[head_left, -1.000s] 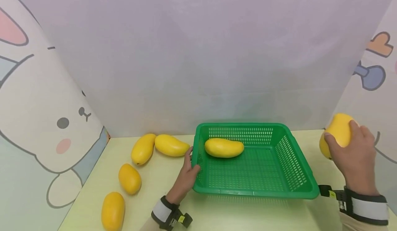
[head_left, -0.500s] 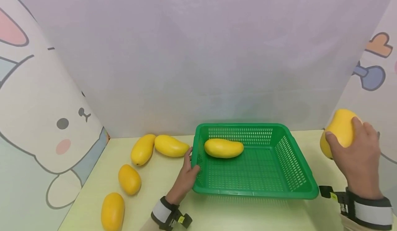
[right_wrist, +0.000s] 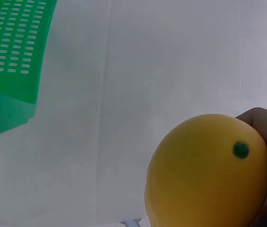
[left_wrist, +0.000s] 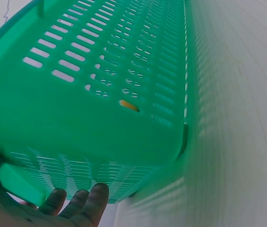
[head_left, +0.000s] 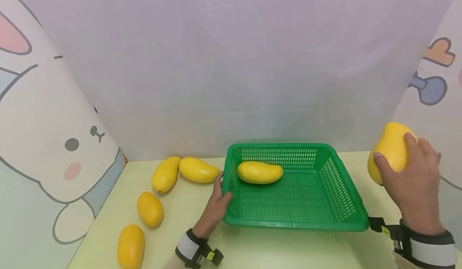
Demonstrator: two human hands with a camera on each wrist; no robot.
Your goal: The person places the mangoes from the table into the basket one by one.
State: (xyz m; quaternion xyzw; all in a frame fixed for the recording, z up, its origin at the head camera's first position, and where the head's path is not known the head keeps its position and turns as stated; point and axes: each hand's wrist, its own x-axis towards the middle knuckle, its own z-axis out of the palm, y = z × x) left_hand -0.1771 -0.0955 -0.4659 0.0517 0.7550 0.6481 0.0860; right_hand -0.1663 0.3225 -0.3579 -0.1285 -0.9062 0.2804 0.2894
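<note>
My right hand [head_left: 411, 176] grips a yellow mango [head_left: 391, 148] in the air, right of the green basket [head_left: 346, 209]; the right wrist view shows that mango [right_wrist: 209, 170] close up with its dark stem spot. Inside the basket lies one mango [head_left: 260, 172] near the far left corner. My left hand [head_left: 216, 207] rests against the basket's left wall, fingers straight; in the left wrist view the fingertips [left_wrist: 84, 201] touch the basket's wall [left_wrist: 100, 118].
Several mangoes lie on the pale yellow table [head_left: 274, 249] left of the basket: two at the back [head_left: 166, 174] [head_left: 198, 169], one in the middle [head_left: 150, 209], one at the front [head_left: 130, 245]. Printed panels enclose the left, back and right.
My right hand has lifted the mango a little higher and slightly left. The left hand and the basket have stayed put.
</note>
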